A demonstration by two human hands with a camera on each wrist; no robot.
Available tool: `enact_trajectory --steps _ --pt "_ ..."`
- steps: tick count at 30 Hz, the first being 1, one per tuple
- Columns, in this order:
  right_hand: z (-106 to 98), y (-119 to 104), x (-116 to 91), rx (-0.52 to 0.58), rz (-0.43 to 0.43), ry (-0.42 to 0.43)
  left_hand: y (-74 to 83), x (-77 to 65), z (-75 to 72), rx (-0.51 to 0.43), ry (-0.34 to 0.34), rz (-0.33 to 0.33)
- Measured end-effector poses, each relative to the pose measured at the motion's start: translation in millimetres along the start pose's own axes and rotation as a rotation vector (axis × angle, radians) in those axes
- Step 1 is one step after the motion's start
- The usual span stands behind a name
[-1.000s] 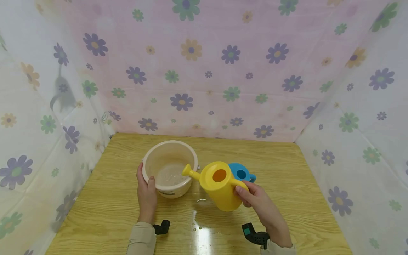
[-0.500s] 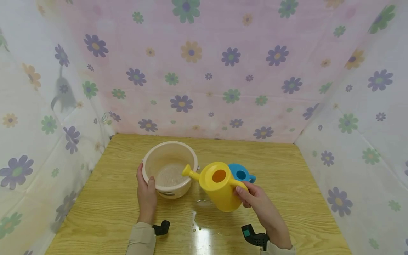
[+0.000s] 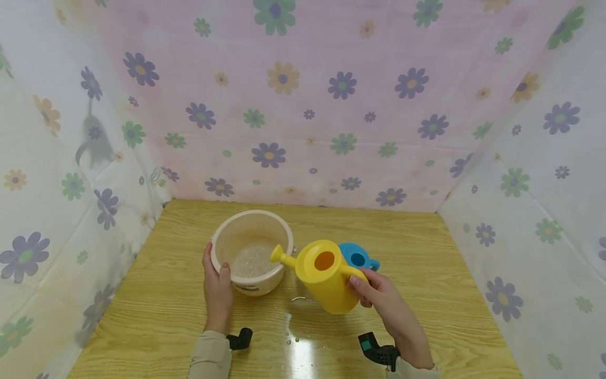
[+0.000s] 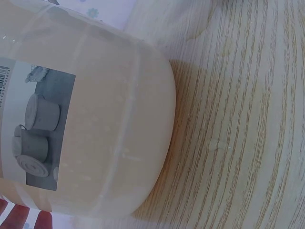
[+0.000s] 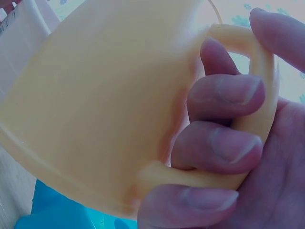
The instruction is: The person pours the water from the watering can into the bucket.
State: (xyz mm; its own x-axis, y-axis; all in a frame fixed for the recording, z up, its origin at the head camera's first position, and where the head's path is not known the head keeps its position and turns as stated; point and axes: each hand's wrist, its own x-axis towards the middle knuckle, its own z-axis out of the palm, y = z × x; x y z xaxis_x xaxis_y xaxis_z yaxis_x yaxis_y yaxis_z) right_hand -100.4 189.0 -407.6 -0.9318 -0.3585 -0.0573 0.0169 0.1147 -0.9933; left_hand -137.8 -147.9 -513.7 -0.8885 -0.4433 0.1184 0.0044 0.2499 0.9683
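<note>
Two hands [image 3: 219,295] [image 3: 388,302] flank a bucket [image 3: 271,283] and watering can [image 3: 326,284].

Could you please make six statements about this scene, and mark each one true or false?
1. The right hand grips the yellow watering can by its handle. True.
2. A beige bucket is left of the yellow watering can. True.
3. The yellow watering can is turned away from the beige bucket. False: its spout points toward it.
4. The yellow watering can partly hides the blue container in the head view. True.
5. No hand touches the beige bucket. False: the left hand holds it.
6. No liquid is visible. False: droplets lie on the wooden table.
</note>
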Motion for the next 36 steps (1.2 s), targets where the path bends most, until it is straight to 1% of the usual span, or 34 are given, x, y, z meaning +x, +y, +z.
enact_trajectory --steps 13,22,29,36 --pt "0.4 -1.1 -1.1 0.003 0.0 -0.002 -0.6 -0.3 -0.1 0.007 -0.001 -0.013" --pt "0.7 -1.6 -0.7 -0.007 0.021 0.005 1.5 -0.7 -0.1 0.012 0.003 -0.007" --pt "0.4 -1.0 -0.5 -0.018 0.026 0.008 1.6 -0.9 0.4 0.015 -0.003 -0.021" --pt "0.2 -1.7 -0.9 -0.018 0.018 0.002 2.4 -1.9 0.3 0.011 0.001 -0.013"
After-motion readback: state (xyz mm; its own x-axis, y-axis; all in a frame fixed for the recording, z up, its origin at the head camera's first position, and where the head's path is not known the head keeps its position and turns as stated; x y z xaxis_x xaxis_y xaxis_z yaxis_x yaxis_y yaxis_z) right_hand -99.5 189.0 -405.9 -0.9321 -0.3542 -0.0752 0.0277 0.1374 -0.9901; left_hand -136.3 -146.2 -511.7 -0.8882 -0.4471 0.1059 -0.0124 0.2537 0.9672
